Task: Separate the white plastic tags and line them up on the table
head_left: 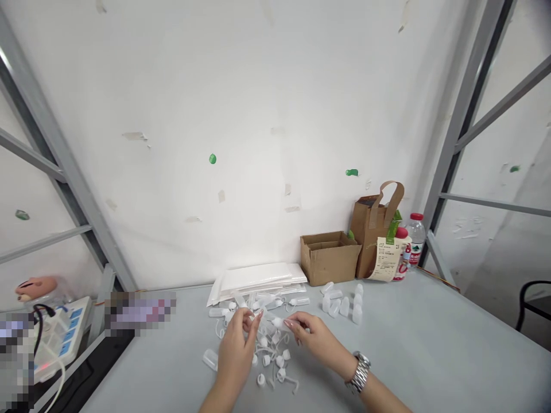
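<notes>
My left hand hovers over the pile with thumb and forefinger pinched. A small whitish piece seems to show at its fingertips, too small to name. My right hand, with a metal watch on the wrist, pinches a small translucent plastic bottle; its white cap points toward my left hand. Below and between both hands lie several loose white caps with thin tubes attached. More capped translucent bottles lie behind my fingers. One translucent bottle rests left of my left wrist.
Several uncapped translucent pieces stand and lie at the right. White flat packets, an open cardboard box, a paper bag and a water bottle line the wall. A power strip is at far left.
</notes>
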`<state>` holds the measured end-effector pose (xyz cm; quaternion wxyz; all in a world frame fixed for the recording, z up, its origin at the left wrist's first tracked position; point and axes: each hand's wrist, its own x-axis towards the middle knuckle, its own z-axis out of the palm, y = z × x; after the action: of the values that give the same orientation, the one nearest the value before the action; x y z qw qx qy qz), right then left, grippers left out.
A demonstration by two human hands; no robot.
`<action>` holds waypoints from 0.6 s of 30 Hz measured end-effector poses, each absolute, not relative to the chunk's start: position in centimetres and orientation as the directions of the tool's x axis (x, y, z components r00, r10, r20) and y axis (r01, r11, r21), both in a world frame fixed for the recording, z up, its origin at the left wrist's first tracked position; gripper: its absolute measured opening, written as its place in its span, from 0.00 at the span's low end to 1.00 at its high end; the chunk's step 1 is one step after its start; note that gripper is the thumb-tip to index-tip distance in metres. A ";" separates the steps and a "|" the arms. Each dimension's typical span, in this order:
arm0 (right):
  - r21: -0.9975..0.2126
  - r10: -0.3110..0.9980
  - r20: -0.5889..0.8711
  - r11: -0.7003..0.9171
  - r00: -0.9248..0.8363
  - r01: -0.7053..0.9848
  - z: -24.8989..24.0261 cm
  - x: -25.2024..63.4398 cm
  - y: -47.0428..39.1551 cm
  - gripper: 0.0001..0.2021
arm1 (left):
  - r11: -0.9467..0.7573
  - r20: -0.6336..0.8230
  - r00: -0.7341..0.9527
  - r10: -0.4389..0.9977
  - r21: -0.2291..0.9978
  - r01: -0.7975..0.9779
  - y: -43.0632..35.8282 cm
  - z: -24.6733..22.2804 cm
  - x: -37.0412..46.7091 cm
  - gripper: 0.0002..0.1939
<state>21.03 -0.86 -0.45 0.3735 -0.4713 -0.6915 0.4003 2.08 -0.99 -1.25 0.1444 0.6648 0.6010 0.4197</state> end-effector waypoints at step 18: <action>-0.907 0.926 0.126 0.253 -0.356 0.337 -0.7 20.5 -1.5 0.13 | -0.460 0.324 0.329 0.887 0.680 0.570 -1.8 -1.4 3.1 0.17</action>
<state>20.55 -1.48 -0.69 0.3520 -0.4453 -0.7089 0.4187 3.14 -1.78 -1.38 0.2300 0.7822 0.4657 0.3442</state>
